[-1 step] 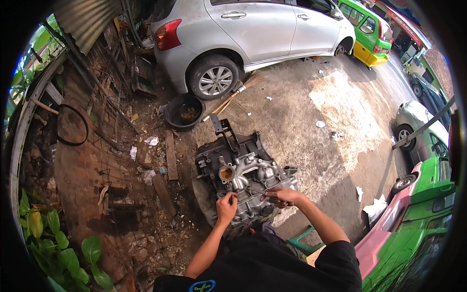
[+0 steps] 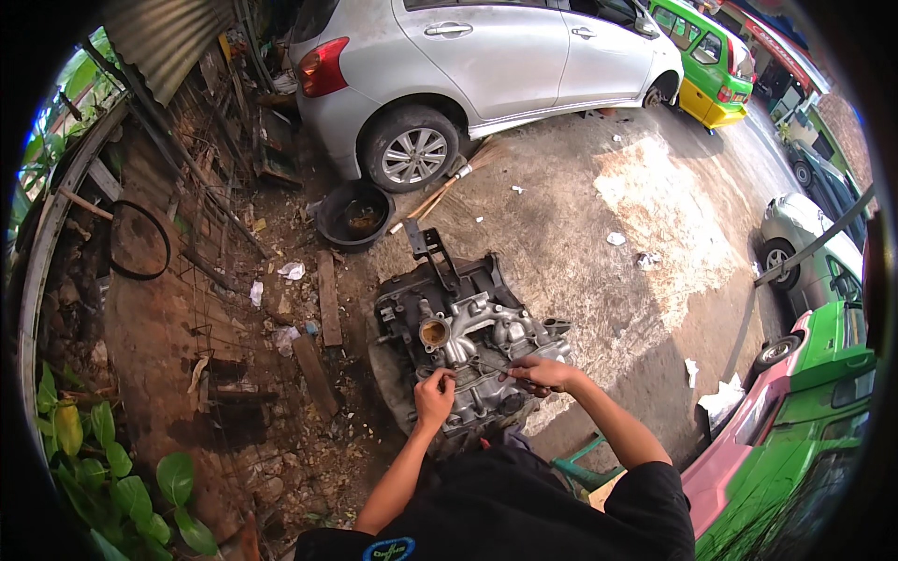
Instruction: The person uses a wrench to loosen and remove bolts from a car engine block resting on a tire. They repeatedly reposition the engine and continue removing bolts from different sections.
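Note:
A grimy car engine sits on the ground in front of me, with a silver intake manifold on top. A round port opens toward me, brownish inside. My left hand is closed in a pinch over the engine's near left part; what its fingertips grip is too small to name. Over the right side, my right hand has its dirty fingers curled together. A thin metal piece shows beside those fingertips, but I cannot tell whether they hold it.
Beyond the engine stand a black basin with dark liquid, a broom and a silver car. Wooden planks and litter lie at left. Green and pink vehicles line the right. A green metal frame is close by my right side.
The fingers of my right hand have shifted very slightly. My left hand and the engine stay where they were.

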`<state>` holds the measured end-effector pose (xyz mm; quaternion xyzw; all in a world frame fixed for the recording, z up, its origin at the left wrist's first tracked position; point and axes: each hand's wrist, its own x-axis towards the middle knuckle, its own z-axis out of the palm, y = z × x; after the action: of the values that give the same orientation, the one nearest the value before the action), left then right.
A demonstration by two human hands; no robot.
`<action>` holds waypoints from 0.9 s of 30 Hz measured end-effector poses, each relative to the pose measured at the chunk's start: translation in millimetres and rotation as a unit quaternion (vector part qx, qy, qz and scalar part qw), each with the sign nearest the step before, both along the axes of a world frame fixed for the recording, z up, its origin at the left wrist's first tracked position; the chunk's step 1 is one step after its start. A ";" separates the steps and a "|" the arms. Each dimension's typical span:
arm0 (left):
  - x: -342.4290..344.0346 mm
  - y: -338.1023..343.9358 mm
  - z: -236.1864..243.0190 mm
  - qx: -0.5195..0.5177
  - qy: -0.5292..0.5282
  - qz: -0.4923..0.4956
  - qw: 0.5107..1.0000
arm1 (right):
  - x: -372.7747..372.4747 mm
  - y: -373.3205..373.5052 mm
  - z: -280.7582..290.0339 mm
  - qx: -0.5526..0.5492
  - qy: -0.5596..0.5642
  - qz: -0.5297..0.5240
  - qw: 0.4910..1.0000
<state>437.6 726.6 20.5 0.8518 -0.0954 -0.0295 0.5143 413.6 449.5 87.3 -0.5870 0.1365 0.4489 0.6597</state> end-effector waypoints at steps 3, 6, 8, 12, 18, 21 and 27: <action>-3.7 1.1 1.2 0.001 -0.026 0.001 1.000 | 5.9 0.3 -7.8 -0.226 -0.235 0.147 0.934; -4.5 -0.5 1.6 0.009 -0.033 0.004 0.999 | 18.5 3.1 -12.0 -0.327 -0.363 0.243 0.838; 2.8 -3.3 1.2 0.009 -0.043 0.008 0.999 | 27.1 1.1 -8.8 -0.327 -0.370 0.220 0.841; 3.0 -3.6 0.2 0.016 -0.066 0.012 0.998 | 23.9 7.4 -1.9 -0.367 -0.378 0.240 0.815; 2.6 -1.7 2.8 0.044 -0.021 0.003 0.999 | 31.8 -8.9 -1.9 -0.448 -0.400 0.276 0.750; 2.0 -2.7 4.8 0.037 -0.044 0.002 0.998 | 40.9 -14.5 -6.9 -0.468 -0.397 0.257 0.747; 1.4 -2.9 3.1 0.042 -0.048 -0.001 0.998 | 56.5 -22.8 -16.6 -0.461 -0.426 0.235 0.742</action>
<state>439.0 723.7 23.6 0.8727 -0.1194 0.0066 0.4733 470.0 426.7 70.8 -0.9632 -0.1104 0.1750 0.1718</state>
